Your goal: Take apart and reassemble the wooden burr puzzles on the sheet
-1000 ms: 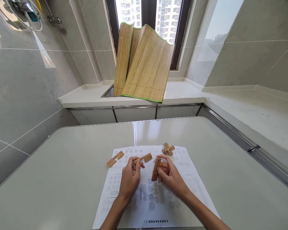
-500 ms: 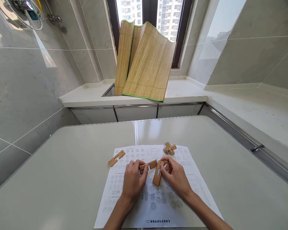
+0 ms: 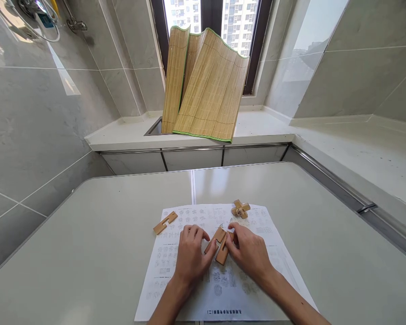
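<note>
A notched wooden puzzle piece lies slanted between the thumb and fingers of my left hand, which partly cover its lower end. Beside it, my right hand pinches the upper part of a slotted wooden puzzle piece. That piece slants down toward me, and the fingers hide some of its slot. The two pieces are close together over a printed sheet. Farther left, another notched wooden piece rests across the sheet's edge. Behind my right hand sits a cross-shaped cluster of interlocked wooden pieces.
The sheet, printed with small diagrams, lies on a pale glossy table with a seam. A folded bamboo mat leans by the window, on a white ledge. Tiled walls flank the table.
The notched piece at my left hand has turned to a steeper slant, closer to the slotted piece. My left hand has shifted slightly right. My right hand still pinches the slotted piece.
</note>
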Available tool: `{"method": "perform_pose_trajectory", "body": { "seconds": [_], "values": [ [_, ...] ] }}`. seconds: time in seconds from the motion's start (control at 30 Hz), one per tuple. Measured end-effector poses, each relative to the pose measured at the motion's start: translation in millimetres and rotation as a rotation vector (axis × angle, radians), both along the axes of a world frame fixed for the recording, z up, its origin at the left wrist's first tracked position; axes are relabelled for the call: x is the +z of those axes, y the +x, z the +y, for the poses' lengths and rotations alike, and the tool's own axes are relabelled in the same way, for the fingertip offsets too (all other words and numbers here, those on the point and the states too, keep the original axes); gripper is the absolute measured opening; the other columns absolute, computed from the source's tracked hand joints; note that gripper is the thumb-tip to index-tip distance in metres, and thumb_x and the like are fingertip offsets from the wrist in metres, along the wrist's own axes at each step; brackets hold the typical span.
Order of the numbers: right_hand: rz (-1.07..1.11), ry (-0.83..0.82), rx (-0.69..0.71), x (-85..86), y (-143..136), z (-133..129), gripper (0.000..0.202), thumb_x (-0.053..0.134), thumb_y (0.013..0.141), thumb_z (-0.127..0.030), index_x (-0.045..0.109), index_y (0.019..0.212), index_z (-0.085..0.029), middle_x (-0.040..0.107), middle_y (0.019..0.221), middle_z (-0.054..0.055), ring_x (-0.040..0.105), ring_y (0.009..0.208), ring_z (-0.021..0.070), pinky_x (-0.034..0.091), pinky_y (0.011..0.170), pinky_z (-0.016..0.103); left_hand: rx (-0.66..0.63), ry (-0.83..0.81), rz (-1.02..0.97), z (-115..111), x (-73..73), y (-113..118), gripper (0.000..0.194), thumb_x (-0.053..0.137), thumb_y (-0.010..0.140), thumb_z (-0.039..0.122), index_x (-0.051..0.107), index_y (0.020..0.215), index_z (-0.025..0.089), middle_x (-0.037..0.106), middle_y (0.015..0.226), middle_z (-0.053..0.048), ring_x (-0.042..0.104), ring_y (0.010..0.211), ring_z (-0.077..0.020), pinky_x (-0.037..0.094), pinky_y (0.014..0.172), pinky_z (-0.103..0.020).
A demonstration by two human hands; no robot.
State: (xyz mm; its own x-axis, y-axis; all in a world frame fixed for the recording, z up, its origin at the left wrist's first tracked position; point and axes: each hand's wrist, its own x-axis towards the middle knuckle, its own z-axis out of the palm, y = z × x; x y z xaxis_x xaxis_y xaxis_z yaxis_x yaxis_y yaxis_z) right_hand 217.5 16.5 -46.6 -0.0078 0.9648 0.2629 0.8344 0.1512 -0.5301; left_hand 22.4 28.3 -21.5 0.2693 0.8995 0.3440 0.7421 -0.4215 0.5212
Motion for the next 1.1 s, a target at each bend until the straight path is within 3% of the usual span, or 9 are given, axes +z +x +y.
{"method": "perform_pose_trajectory", "body": {
  "seconds": [0.13, 0.3, 0.4, 0.57, 0.77, 1.1],
  "values": [
    [-0.019, 0.002, 0.029, 0.5, 0.7, 0.2, 0.02, 0.049, 0.1, -0.03, 0.063, 0.109, -0.02, 0.075, 0.084, 0.007, 0.07, 0.07, 0.0237, 0.038, 0.062, 0.03, -0.071, -0.011, -0.037, -1.0, 0.5, 0.7, 0.006, 0.064, 0.094, 0.027, 0.064, 0.097, 0.023, 0.069, 0.104, -0.008, 0.06, 0.105, -0.0297, 0.049, 0.09, -0.046],
    [-0.064, 0.017, 0.027, 0.0, 0.5, 0.5, 0.02, 0.048, 0.103, -0.034, 0.062, 0.107, -0.021, 0.075, 0.084, 0.007, 0.071, 0.072, 0.0251, 0.037, 0.061, 0.03, -0.263, -0.067, -0.058, -6.3, 4.6, 3.5, 0.046, 0.079, 0.083, 0.032, 0.06, 0.124, 0.023, 0.064, 0.131, -0.013, 0.055, 0.126, -0.0338, 0.047, 0.106, -0.051],
    [-0.093, 0.024, 0.022, -1.0, 0.3, 0.6, 0.021, 0.048, 0.104, -0.036, 0.062, 0.105, -0.02, 0.073, 0.08, 0.007, 0.07, 0.068, 0.024, 0.034, 0.059, 0.03, -0.314, -0.07, -0.033, -8.5, 6.7, 5.6, 0.062, 0.08, 0.078, 0.026, 0.054, 0.134, 0.024, 0.062, 0.138, -0.014, 0.052, 0.133, -0.0363, 0.045, 0.111, -0.054],
    [-0.067, 0.057, 0.052, -2.1, 0.4, 0.7, 0.028, 0.042, 0.107, -0.039, 0.063, 0.105, -0.02, 0.073, 0.077, 0.006, 0.068, 0.065, 0.0216, 0.035, 0.058, 0.028, -0.31, -0.016, -0.013, -7.4, 3.3, 6.5, 0.055, 0.067, 0.084, 0.014, 0.052, 0.136, 0.025, 0.065, 0.136, -0.012, 0.056, 0.132, -0.0333, 0.049, 0.109, -0.054],
    [-0.089, 0.08, 0.06, -1.5, -1.4, -0.3, 0.033, 0.04, 0.108, -0.041, 0.065, 0.104, -0.02, 0.074, 0.079, 0.006, 0.07, 0.067, 0.0219, 0.036, 0.058, 0.028, -0.261, 0.013, -0.008, -5.9, -2.1, 5.0, 0.049, 0.071, 0.087, 0.02, 0.053, 0.133, 0.025, 0.067, 0.133, -0.01, 0.059, 0.128, -0.0311, 0.053, 0.106, -0.051],
    [-0.044, 0.038, 0.056, -4.4, 0.6, 0.0, 0.033, 0.04, 0.109, -0.044, 0.063, 0.11, -0.02, 0.069, 0.069, 0.002, 0.065, 0.058, 0.0197, 0.036, 0.057, 0.028, -0.142, 0.069, 0.019, 0.7, -8.4, -3.3, 0.034, 0.062, 0.096, 0.021, 0.057, 0.13, 0.024, 0.069, 0.131, -0.01, 0.062, 0.123, -0.0308, 0.054, 0.101, -0.05]
  ]
}}
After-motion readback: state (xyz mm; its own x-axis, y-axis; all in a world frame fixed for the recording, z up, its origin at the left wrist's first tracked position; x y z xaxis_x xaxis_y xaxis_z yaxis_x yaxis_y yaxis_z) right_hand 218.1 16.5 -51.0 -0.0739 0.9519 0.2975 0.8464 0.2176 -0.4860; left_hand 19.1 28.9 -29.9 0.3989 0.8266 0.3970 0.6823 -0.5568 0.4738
